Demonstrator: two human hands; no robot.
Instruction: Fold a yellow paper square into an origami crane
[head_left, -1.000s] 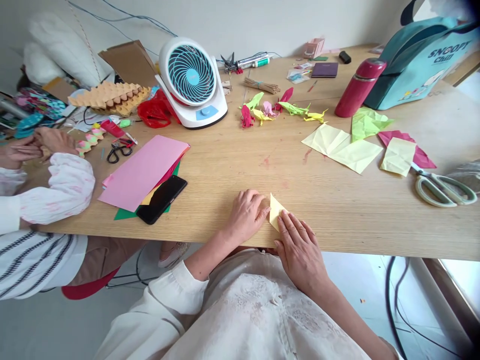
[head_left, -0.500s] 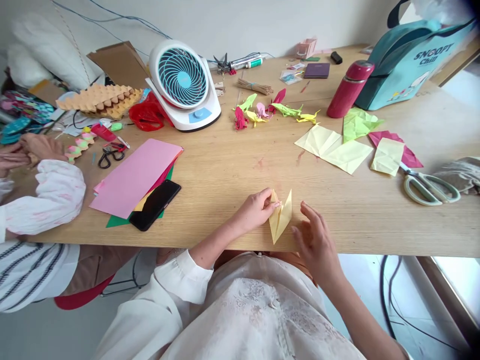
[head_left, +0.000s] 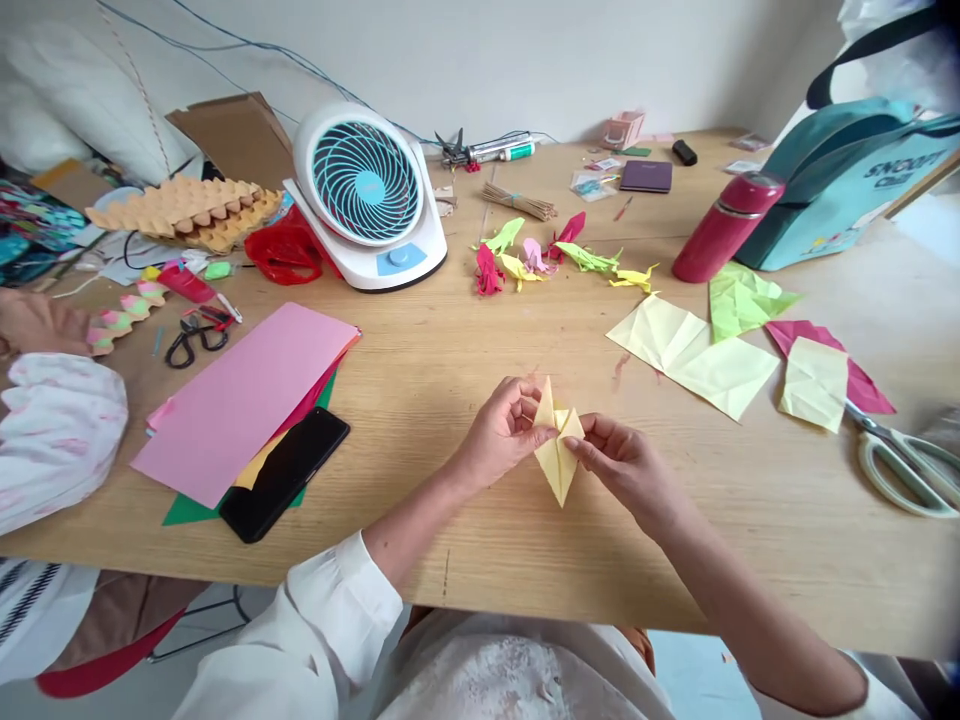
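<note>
A pale yellow folded paper (head_left: 556, 471) with pointed tips is held above the front part of the wooden table (head_left: 420, 400). My left hand (head_left: 504, 432) pinches its left side, thumb near the middle fold. On the other side, my right hand (head_left: 621, 462) grips the right flap between thumb and fingers. One long point faces down toward me; two shorter points stick up. Beyond my hands lie several small folded paper figures (head_left: 589, 257) in green, pink, red and yellow. Creased yellow sheets (head_left: 694, 358) rest to the right.
A white fan (head_left: 367, 190) stands at the back. Pink paper (head_left: 255, 395) and a black phone (head_left: 285, 472) lie left; a co-worker's hand (head_left: 37, 322) is at the far left. At right are scissors (head_left: 904, 465), a red flask (head_left: 727, 228) and a blue bag (head_left: 832, 190).
My right hand, apart from the paper before, has moved left and now grips its right flap. The paper's points have changed position. The camera view has shifted, showing more of the table's front.
</note>
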